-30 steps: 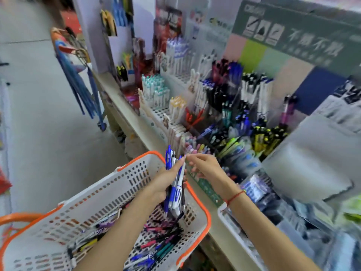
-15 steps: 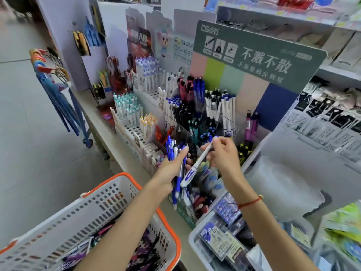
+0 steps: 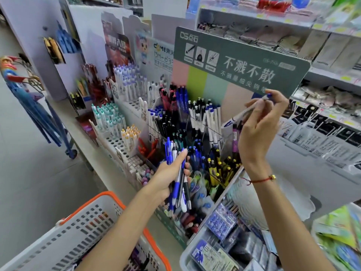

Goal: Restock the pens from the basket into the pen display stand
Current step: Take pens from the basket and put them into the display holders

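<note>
Setting: a stationery shop aisle, seen from the person's head, looking down at both hands in front of a crowded shelf.
Left hand [image 3: 169, 178]: at about 6 o'clock from the centre of the view, its grip clamped round a bundle of pens [image 3: 180, 184], blue, white and black, held nearly upright with tips pointing down.
Right hand [image 3: 259, 130]: at about 3 o'clock, raised higher than the left, fingers and thumb pinching a single white pen [image 3: 241, 114] with a blue cap end; the pen lies tilted, its tip pointing down toward 8 o'clock, above the stand's back row.
Red string bracelet [image 3: 259, 179]: around the right wrist.
Pen display stand [image 3: 197, 133]: at the centre, between the two hands, with stepped rows of upright pens in blue, black, white, yellow and purple, and a green sign [image 3: 240, 63] with white lettering above it.
Basket [image 3: 82, 229]: at 7 o'clock, white mesh with an orange rim, below the left forearm; a few pens show at its bottom.
Tray of packaged goods [image 3: 220, 245]: at 5 o'clock, just beside the stand.
</note>
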The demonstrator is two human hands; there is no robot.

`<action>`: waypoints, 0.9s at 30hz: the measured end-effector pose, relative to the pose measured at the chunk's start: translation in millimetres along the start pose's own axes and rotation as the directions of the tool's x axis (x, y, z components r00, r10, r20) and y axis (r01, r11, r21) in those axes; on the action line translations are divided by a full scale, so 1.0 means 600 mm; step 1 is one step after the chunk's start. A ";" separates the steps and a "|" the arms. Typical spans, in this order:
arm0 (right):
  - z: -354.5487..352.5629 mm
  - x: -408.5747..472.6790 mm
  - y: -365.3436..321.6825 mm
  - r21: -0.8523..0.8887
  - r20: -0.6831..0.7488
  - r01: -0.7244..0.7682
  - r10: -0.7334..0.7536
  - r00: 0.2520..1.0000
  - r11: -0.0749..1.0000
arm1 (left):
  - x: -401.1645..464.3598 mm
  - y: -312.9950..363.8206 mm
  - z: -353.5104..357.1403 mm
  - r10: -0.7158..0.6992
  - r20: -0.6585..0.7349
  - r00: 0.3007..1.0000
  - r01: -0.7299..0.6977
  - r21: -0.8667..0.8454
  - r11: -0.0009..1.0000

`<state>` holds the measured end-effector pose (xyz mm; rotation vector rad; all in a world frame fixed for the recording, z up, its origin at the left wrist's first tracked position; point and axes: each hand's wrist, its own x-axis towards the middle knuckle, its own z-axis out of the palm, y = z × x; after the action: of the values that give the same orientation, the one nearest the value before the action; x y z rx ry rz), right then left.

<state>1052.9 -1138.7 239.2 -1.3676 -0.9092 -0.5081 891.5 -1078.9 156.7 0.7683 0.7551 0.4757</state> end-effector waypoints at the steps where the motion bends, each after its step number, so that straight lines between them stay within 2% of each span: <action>1: 0.006 0.003 0.007 -0.050 0.061 0.028 -0.025 0.998 0.998 | 0.002 0.003 -0.001 0.006 0.007 1.000 -0.006 0.013 1.000; 4: 0.023 0.002 0.026 -0.252 0.269 0.133 -0.062 0.961 0.959 | 0.006 0.013 -0.005 -0.002 0.052 0.999 0.003 -0.016 1.000; 6: 0.028 -0.004 0.036 -0.347 0.347 0.171 -0.043 0.937 0.922 | 0.005 0.020 -0.007 -0.017 0.087 0.996 0.024 -0.085 0.996; 9: 0.032 -0.012 0.043 -0.474 0.382 0.164 0.034 0.924 0.865 | 0.002 0.030 -0.011 -0.037 0.142 0.989 0.057 -0.136 0.989; 12: 0.034 -0.017 0.034 -0.588 0.364 0.210 0.023 0.931 0.781 | -0.002 0.038 -0.014 -0.067 0.181 0.981 0.099 -0.171 0.980; 13: 0.034 -0.021 0.026 -0.581 0.345 0.201 0.015 0.939 0.789 | -0.004 0.040 -0.015 -0.076 0.193 0.978 0.110 -0.171 0.979; 15: 0.032 -0.037 0.004 -0.477 0.360 0.141 0.046 0.932 0.868 | -0.006 0.042 -0.016 -0.089 0.214 0.973 0.121 -0.145 0.982; 16: 0.031 -0.048 -0.009 -0.397 0.416 0.083 0.099 0.904 0.914 | -0.007 0.042 -0.016 -0.089 0.224 0.970 0.119 -0.123 0.985; 18: 0.031 -0.070 -0.032 -0.314 0.591 -0.095 0.273 0.759 0.945 | -0.009 0.042 -0.016 -0.088 0.235 0.968 0.108 -0.074 0.991; 20: 0.036 -0.084 -0.038 -0.342 0.693 -0.239 0.416 0.589 0.909 | -0.010 0.042 -0.017 -0.073 0.241 0.968 0.083 -0.031 0.996; 22: 0.044 -0.084 -0.036 -0.344 0.712 -0.385 0.505 0.488 0.856 | -0.009 0.040 -0.021 -0.036 0.246 0.969 0.029 0.029 0.999; 24: 0.050 -0.079 -0.035 -0.317 0.724 -0.582 0.588 0.362 0.749 | -0.011 0.041 -0.027 -0.004 0.257 0.966 -0.016 0.077 0.997; 25: 0.052 -0.077 -0.036 -0.300 0.733 -0.650 0.605 0.311 0.698 | -0.011 0.042 -0.029 0.009 0.251 0.968 -0.032 0.086 0.996; 26: 0.055 -0.076 -0.035 -0.287 0.737 -0.677 0.608 0.296 0.678 | -0.012 0.044 -0.030 0.023 0.233 0.972 -0.045 0.089 0.995; 27: 0.059 -0.075 -0.034 -0.276 0.735 -0.676 0.603 0.310 0.684 | -0.012 0.046 -0.033 0.042 0.198 0.979 -0.061 0.089 0.994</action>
<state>1001.8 -1116.8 214.2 -1.7553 -0.9280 0.8726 868.8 -1057.3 171.4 0.9114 0.5776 0.4058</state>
